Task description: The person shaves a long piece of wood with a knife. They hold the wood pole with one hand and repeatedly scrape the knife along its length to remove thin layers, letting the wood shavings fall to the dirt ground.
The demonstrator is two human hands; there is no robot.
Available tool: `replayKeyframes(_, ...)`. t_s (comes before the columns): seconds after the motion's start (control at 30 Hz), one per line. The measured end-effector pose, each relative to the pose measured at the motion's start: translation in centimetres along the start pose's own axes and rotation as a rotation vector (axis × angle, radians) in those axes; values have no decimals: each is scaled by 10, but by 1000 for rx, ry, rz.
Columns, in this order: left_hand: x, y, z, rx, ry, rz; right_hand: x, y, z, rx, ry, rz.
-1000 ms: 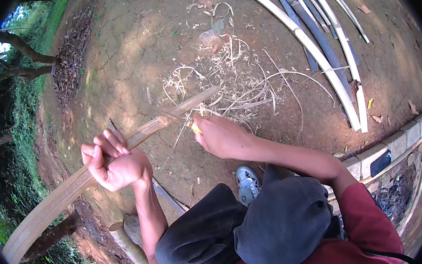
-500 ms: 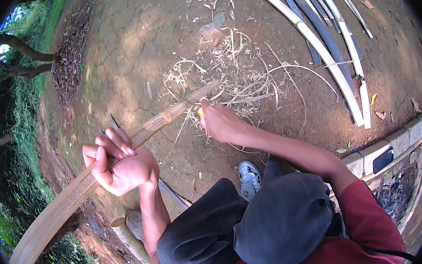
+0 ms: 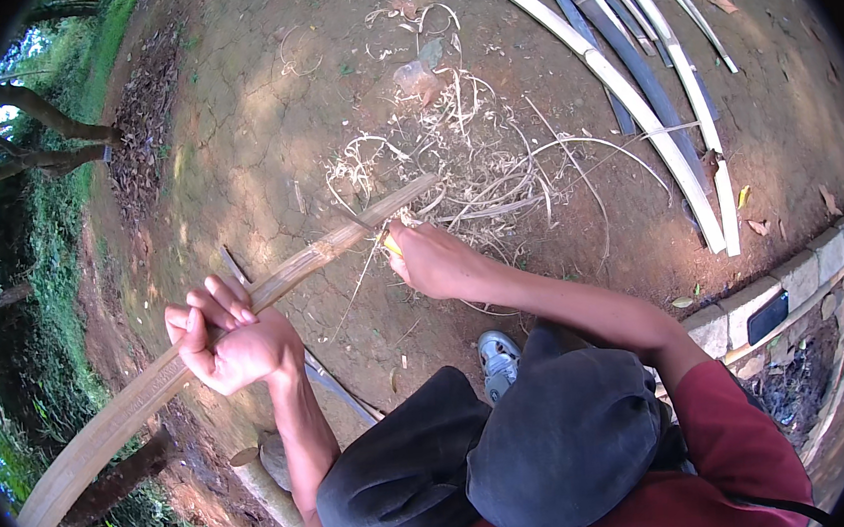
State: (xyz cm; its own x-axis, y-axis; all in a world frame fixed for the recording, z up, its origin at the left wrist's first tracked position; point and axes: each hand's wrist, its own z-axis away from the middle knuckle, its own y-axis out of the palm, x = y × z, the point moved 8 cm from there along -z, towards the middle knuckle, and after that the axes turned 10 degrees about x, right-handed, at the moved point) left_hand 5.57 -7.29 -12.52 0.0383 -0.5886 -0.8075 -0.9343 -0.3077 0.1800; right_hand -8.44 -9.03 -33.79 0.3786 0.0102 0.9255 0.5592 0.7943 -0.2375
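Note:
A long split bamboo strip (image 3: 125,405) slants from the lower left up to the middle of the view, with its narrower end over the shavings. My left hand (image 3: 233,335) is closed around the strip, palm up, fingers curled over its edge. Nearer the strip's tip, my right hand (image 3: 432,261) grips a knife (image 3: 393,244) by its yellow handle. The thin dark blade lies across the bamboo, just past a pale, scraped node. Most of the handle is hidden in my right fist.
Curly bamboo shavings (image 3: 474,174) litter the ground ahead. Several long strips (image 3: 628,95) lie at the far right. A low block edging (image 3: 724,325) carries a dark phone (image 3: 768,318). A cut log (image 3: 266,488) and another blade-like strip (image 3: 337,386) lie by my left arm.
My right hand and the knife have shifted slightly left and down along the bamboo, away from its tip. My left hand keeps its hold; the view has shifted a little.

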Motion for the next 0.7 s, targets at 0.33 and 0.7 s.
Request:
replayKeyframes(0.33,-3,-5,6,-41,-26,-67,3,0,1,-10,-22,103)
replayKeyframes(0.7,0,-37,0,-236,-14,-120,21,-1,5,11,-65,17)
